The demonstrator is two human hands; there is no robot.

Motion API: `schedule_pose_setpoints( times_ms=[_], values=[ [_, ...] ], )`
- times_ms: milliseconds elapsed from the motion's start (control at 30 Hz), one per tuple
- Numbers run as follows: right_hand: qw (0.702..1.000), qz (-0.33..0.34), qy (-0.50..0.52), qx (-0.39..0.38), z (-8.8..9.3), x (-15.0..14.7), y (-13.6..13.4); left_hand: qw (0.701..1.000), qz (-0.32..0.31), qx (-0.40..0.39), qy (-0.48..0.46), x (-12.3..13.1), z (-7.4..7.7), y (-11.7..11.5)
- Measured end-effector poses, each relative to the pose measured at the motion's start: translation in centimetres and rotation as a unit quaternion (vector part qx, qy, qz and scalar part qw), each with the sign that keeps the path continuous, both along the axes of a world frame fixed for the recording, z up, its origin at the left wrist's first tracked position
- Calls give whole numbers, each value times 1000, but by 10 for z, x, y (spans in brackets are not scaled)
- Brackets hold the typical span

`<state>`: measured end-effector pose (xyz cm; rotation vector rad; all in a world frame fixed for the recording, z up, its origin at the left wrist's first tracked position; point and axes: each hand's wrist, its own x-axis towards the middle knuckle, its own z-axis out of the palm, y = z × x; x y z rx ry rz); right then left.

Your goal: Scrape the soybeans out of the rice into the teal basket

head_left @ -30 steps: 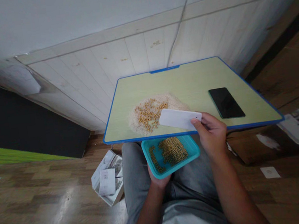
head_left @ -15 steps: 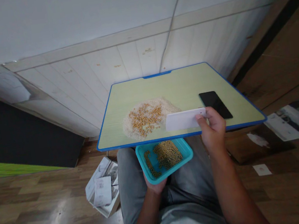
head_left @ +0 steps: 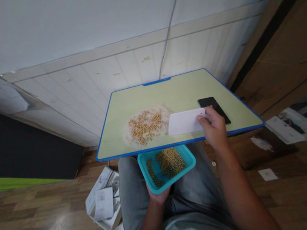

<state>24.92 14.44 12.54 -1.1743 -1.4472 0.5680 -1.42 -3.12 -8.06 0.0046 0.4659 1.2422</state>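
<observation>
My right hand [head_left: 213, 125] grips the end of a flat white scraper [head_left: 184, 122], thumb on top. The scraper lies low over the board beside a mound of white rice grains [head_left: 129, 133]. Yellow beans [head_left: 145, 125], probably soybeans, are scattered on top of the rice. Below the board's near edge, my left hand [head_left: 159, 196] holds a turquoise plastic basket [head_left: 170, 184] from beneath; most of its fingers are hidden under it. More beans [head_left: 171, 162] lie in the basket, heaped to the right with a strip along the left side.
The small pale-green table [head_left: 178, 88] has a blue rim and stands against the white panelled wall [head_left: 132, 66]. A black phone [head_left: 215, 110] lies on its right side. On the floor at left sits a white box [head_left: 104, 203] with papers; cardboard boxes [head_left: 286, 62] stand at right.
The scraper has tilted, so more of its broad face shows. My right hand keeps its grip. The whole view has shifted slightly, and the basket stays in my left hand.
</observation>
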Motion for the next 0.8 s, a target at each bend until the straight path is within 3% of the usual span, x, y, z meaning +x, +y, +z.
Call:
schedule_pose_setpoints(
  times_ms=[233, 367, 567, 800],
  values=[
    [998, 20, 57, -6, -7, -21, -10, 999, 15, -31, 17, -4, -20, -4],
    [995, 25, 98, -6, -8, -25, -9, 1000, 15, -25, 8, -7, -22, -4],
    [982, -106, 155, 26, -3, -19, 0, 1000, 5, 4, -10, -6, -11, -3],
    [981, -183, 65, -19, -2, -4, -4, 999, -11, 30, -20, -5, -5, -2]
  ],
)
